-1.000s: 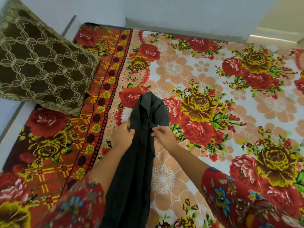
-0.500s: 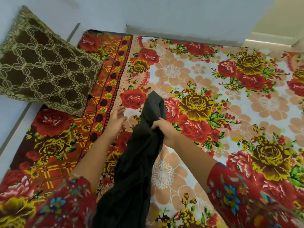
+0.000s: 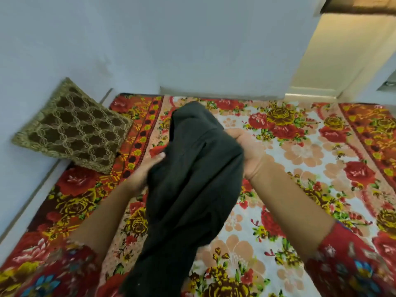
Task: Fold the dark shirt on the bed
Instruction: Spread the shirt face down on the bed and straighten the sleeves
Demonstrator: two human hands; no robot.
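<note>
Over the bed (image 3: 304, 146), left hand (image 3: 144, 173) and right hand (image 3: 251, 156) hold shirt (image 3: 192, 181).

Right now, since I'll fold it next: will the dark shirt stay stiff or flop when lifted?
Probably floppy: the dark shirt sags in soft bunches below the right hand gripping it, the left hand against its side. Likely light, as one grip seems to carry it. Matte cloth, so probably not slippery.

I read no legible text, label, brand, number or sign in my view: the dark shirt (image 3: 192, 179), bedsheet (image 3: 300, 151), cushion (image 3: 72, 131) and wall (image 3: 171, 43) show only plain colour or pattern.
</note>
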